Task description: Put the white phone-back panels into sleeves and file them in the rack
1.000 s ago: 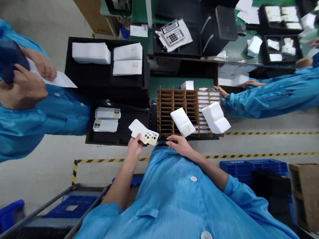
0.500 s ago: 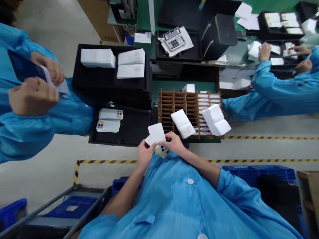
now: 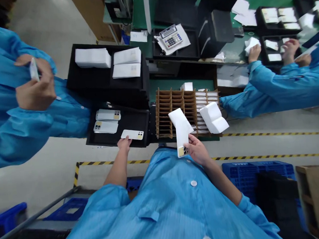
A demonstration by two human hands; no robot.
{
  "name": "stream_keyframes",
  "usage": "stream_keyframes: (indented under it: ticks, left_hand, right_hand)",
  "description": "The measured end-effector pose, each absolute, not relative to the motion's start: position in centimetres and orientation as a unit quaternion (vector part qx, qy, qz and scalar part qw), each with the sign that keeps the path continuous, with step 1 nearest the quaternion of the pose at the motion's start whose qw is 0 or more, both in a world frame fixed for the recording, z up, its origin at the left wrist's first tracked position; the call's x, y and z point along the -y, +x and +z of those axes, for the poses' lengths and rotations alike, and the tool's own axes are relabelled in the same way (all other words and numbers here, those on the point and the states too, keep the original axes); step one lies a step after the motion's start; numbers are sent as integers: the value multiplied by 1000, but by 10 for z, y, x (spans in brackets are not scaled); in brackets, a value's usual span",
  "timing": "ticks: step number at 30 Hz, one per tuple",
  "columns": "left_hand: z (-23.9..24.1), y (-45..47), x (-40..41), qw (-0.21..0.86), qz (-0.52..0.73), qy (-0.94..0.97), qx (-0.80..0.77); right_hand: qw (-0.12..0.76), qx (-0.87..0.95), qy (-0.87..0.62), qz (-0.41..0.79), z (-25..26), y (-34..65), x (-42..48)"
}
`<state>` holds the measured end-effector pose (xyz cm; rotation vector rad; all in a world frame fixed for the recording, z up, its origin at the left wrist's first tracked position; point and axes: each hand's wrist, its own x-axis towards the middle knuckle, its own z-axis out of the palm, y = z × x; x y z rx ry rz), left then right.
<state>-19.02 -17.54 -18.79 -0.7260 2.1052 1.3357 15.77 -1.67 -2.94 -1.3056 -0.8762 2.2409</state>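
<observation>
My left hand (image 3: 124,144) pinches the near left edge of a white phone back panel (image 3: 132,134), at the front right of the low black tray (image 3: 131,119). A yellow patch and dark camera rings mark the panel's right end. In my right hand (image 3: 198,151) is a second, long white phone back panel (image 3: 181,134), its camera end toward my body. It overlaps the folded white paper (image 3: 186,119) lying on the cardboard divider box (image 3: 164,113). Further back in the tray lie white phone back panels (image 3: 106,126) in two low piles.
A taller black box (image 3: 105,79) carries white stacks (image 3: 93,58). Another folded white sheet (image 3: 214,118) rests on the divider box's right side. Behind it are a calculator (image 3: 172,41) and papers. Co-workers in blue stand at left (image 3: 36,91) and right (image 3: 281,79), handling items.
My hands have parted from in front of my body. My left carried one panel left to the tray; my right moved right with the other. The left co-worker's hands shifted.
</observation>
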Motion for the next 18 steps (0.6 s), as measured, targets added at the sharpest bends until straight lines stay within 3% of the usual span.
stream_keyframes:
  ticks: [4,7,13,18]
  left_hand:
    - [-170,-192,189,247,420,-217,-846]
    - [-153,-200,181,160,368,-79,-913]
    - [-99,-139,55,63,396,325,-857]
    - [-47,25,-61,175,365,673,-619]
  right_hand:
    - [213,307,-518,769,-24,203,20]
    - [191,343,-491,777,-10,232,19]
    - [174,424,-457,762,12,277,7]
    - [390,308,-576,649,5,332,-24]
